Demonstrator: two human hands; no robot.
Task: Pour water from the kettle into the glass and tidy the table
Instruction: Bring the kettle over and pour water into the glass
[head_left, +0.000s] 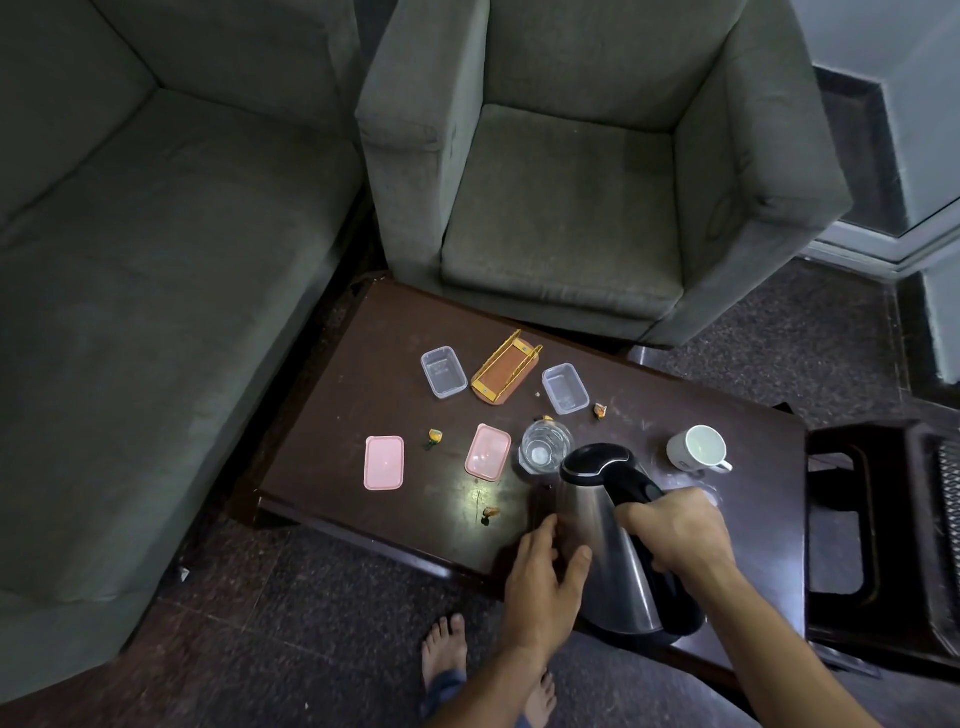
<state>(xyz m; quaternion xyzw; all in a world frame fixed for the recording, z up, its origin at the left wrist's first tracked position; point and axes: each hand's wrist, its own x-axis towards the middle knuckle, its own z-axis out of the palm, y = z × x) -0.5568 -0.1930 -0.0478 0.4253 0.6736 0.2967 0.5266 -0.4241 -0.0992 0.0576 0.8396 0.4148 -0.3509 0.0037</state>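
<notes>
A steel kettle (602, 540) with a black lid and handle is tilted toward a clear glass (545, 447) on the dark wooden table (374, 364). Its spout is at the glass rim. My right hand (675, 530) grips the black handle. My left hand (545, 577) rests flat against the kettle's left side, fingers spread. A little water seems to lie in the bottom of the glass; no stream is visible.
On the table lie two clear boxes (443, 372) (565, 387), two pink lids (384, 462) (488, 451), a small gold-and-orange tray (505, 367), a white cup (698, 449) and scattered small orange flowers (434, 437). A grey armchair (571, 208) and sofa (130, 286) stand behind; a dark side table (883, 545) is at right.
</notes>
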